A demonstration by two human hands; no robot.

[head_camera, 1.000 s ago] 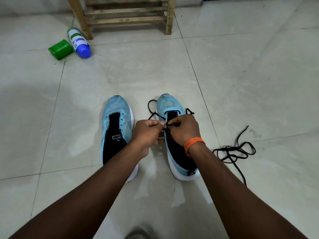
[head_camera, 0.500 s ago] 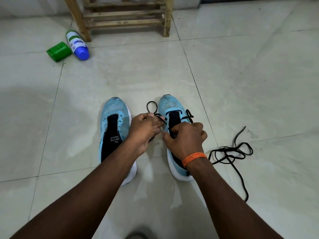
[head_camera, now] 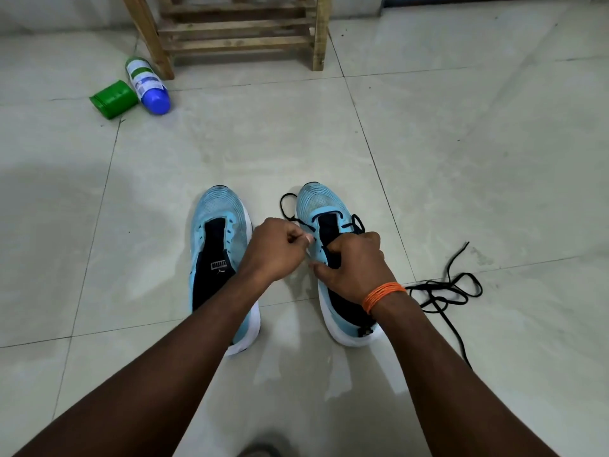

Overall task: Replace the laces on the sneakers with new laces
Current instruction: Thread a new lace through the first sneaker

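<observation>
Our left hand (head_camera: 273, 249), pinching the black lace (head_camera: 281, 203), had pulled away from our right hand (head_camera: 354, 263) gripping the sneaker (head_camera: 316, 201); lacing looked barely begun.

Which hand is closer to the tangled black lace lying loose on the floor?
Right. The right hand grips the right sneaker, beside the loose lace on the floor; the left hand, on that sneaker's other side, is farther off.

Bare tile floor (head_camera: 296, 136) ahead of left sneaker (head_camera: 220, 206) and right sneaker (head_camera: 316, 202) up to wooden rack (head_camera: 237, 44); loose black lace (head_camera: 443, 291) sprawls just right of right sneaker, green can (head_camera: 113, 98) and bottle (head_camera: 148, 85) lie far-left by rack leg.
</observation>
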